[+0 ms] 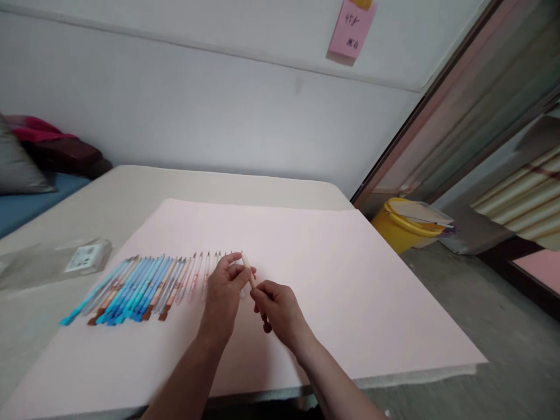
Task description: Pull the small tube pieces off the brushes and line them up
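Both my hands meet over a pale pink sheet (350, 280) on the table. My left hand (224, 291) pinches the upper end of a pale pen (247, 263) between thumb and fingers. My right hand (275, 309) grips the same pen lower down, its fingers curled round the barrel. Just left of my hands lies a row of pens (144, 283), side by side, with blue and brown barrels at the left and clear ones with red marks nearer my hands.
A clear plastic bag with a white label (83, 256) lies on the table at the left. A yellow bucket with a lid (405, 224) stands on the floor to the right. Cushions (39, 151) are at the far left. A pink note (352, 29) hangs on the wall.
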Demonstrator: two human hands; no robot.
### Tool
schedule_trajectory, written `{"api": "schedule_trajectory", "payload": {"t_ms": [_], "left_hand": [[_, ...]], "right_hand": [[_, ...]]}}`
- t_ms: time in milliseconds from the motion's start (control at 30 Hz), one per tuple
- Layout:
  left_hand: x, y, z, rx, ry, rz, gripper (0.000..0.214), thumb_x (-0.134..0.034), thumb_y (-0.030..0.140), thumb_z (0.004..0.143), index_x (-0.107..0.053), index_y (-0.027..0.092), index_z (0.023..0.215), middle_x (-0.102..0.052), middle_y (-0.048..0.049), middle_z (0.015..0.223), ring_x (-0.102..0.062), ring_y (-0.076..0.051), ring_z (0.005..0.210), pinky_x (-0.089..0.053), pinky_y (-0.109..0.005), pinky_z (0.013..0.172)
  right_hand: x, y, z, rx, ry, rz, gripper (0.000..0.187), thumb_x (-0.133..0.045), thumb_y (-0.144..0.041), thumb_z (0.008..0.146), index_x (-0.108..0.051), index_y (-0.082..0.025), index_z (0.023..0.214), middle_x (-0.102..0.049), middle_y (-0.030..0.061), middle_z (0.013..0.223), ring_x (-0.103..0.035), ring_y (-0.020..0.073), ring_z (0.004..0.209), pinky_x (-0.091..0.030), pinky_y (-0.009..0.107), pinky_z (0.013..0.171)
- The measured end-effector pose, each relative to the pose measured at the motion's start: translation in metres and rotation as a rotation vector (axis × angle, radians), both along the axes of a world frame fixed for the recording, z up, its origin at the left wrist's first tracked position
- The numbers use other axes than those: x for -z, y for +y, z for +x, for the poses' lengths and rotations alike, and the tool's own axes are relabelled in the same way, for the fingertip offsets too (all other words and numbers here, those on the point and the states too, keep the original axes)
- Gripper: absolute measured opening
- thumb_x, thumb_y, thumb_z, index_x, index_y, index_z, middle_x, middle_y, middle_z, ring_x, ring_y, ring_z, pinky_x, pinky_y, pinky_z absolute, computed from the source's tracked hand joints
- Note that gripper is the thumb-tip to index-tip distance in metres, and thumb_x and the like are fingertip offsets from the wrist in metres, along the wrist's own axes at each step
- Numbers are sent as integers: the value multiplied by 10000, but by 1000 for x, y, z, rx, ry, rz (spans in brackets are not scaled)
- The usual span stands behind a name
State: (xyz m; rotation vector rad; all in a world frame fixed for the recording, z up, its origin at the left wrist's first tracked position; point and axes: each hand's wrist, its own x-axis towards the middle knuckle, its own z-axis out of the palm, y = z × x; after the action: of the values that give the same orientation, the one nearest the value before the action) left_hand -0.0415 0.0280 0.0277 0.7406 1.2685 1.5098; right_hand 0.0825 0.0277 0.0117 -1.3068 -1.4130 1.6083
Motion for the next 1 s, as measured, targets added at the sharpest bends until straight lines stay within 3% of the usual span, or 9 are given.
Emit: {"api": "schedule_trajectory", "payload": {"t_ms": [167,300,567,633,733,833,900,1000], "left_hand": [[2,2,-2,-22,106,-32,446,-719,310,658,-568,186,1059,-632,11,710,-563,-133,666,-397,-268,659],[-2,1,-6,8,178,-15,432,-691,306,690,-561,185,1085,-617,22,668,-539,-123,636,-389,-270,676],[3,3,-5,1,95,-60,455,-695,301,676,-557,188,1095,-632,13,704,-566,-123,647,-411,-261,651],[4,6,-11,-82,46,-72,431,-701,301,667,-575,170,1058,-632,-2,730,-582,-126,680,-434,-275,691],[1,10,-29,-307,-69,-28,370,-710,271,645,-595,147,975,-627,-26,788,-594,-119,698,-462,-282,708],[-3,12,-49,-475,-160,26,335,-729,210,604,-595,142,903,-622,-30,795,-598,-105,679,-477,-266,692],[-6,10,-58,-487,-181,26,321,-736,192,590,-597,142,876,-623,-29,781,-599,-102,667,-481,-256,674],[-7,5,-63,-400,-185,4,298,-735,204,597,-612,138,860,-635,-41,775,-602,-111,667,-487,-258,653]], "right_hand": [[2,-1,1,-3,-29,22,225,-489,-319,801,-572,-165,659,-516,-17,559,-401,68,390,-335,176,293],[3,-1,2,-45,80,-42,220,-506,-335,796,-570,-159,681,-535,-15,557,-398,67,382,-337,176,288],[-4,1,1,-57,173,-96,234,-515,-340,803,-584,-136,711,-546,-13,528,-383,57,359,-337,169,296],[3,5,2,-30,100,-78,249,-510,-360,800,-584,-140,708,-546,-16,539,-389,62,357,-343,177,292],[19,18,2,16,-77,-27,248,-495,-344,794,-554,-153,646,-528,-27,535,-410,64,344,-348,181,297],[31,36,-4,-10,-268,3,223,-466,-265,791,-524,-162,602,-484,-43,469,-445,76,317,-345,183,325],[35,49,-13,-42,-418,26,195,-473,-216,783,-542,-159,610,-484,-44,432,-473,84,325,-357,187,376],[37,62,-29,-40,-624,82,139,-499,-168,774,-595,-150,675,-548,-23,456,-526,95,389,-370,191,462]]}}
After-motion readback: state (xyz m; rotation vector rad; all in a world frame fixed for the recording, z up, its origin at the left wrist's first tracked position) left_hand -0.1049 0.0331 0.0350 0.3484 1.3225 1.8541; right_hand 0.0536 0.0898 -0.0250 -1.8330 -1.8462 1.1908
